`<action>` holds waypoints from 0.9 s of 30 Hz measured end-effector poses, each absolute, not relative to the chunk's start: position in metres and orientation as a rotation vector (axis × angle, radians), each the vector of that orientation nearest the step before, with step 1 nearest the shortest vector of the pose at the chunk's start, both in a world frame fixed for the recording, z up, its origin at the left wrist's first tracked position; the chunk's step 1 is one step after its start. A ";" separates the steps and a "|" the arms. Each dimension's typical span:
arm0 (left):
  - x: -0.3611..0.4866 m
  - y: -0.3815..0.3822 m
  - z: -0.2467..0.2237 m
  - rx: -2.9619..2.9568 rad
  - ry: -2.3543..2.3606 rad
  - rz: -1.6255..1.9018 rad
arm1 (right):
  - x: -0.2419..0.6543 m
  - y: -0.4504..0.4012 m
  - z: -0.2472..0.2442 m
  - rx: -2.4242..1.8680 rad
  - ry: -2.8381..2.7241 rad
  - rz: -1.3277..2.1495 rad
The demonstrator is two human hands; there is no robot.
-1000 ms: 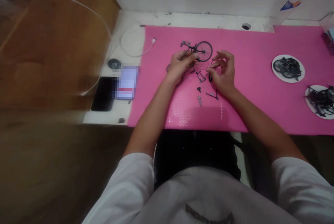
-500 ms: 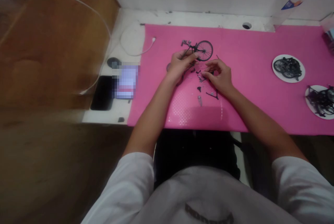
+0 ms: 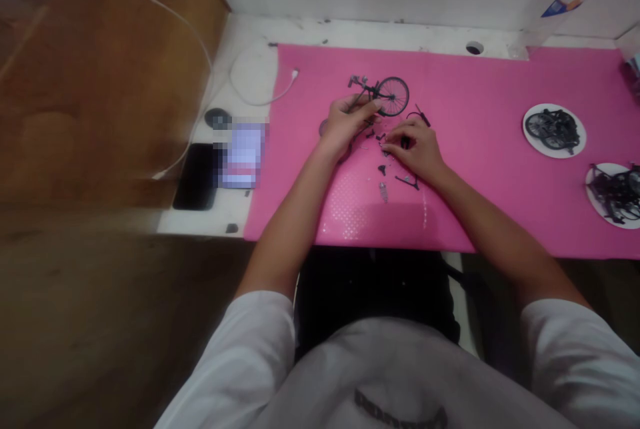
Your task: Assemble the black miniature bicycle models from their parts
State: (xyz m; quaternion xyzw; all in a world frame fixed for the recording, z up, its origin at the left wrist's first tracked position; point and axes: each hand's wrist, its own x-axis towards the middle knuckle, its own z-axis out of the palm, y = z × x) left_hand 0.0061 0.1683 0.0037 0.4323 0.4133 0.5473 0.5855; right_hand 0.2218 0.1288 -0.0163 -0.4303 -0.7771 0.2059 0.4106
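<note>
There are two hands and one small black bike. One bike wheel shows well, and a round grey part peeks out by the left hand. There are two white plates, a far plate and a near plate, both with black bike parts on them. I see one black seat bit, one grey bit and one bent black rod. The other loose bits are too tiny to count. There are two flat things like phones, one dark phone and one bright phone, and one black round thing.

The pink mat lies on the white bench. Its left edge is near the bright phone. The near plate is cut off by the side of the picture. There is lots of bare pink between the right hand and the plates. More bare pink is between the loose bits and the front edge, and behind the bike.

The left hand pinches the small black bike, over the left part of the mat, with the wheel up past the fingers. The right hand is curled, with its thumb and pointing finger close together at the tiny bits. I cannot tell if they pinch one. A thin black part sticks out behind its fingers.
</note>
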 end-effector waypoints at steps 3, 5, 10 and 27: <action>0.006 0.169 0.002 1.011 0.952 1.275 | 0.221 0.131 -0.018 -1.099 -1.958 0.474; 0.005 0.170 0.000 1.021 0.943 1.282 | 0.221 0.132 -0.018 -1.102 -1.961 0.444; 0.005 0.171 -0.006 1.086 0.910 1.300 | 0.220 0.129 -0.014 -1.070 -1.872 0.376; 0.008 0.168 -0.008 1.344 0.907 1.310 | 0.219 0.128 -0.020 -1.064 -1.679 0.514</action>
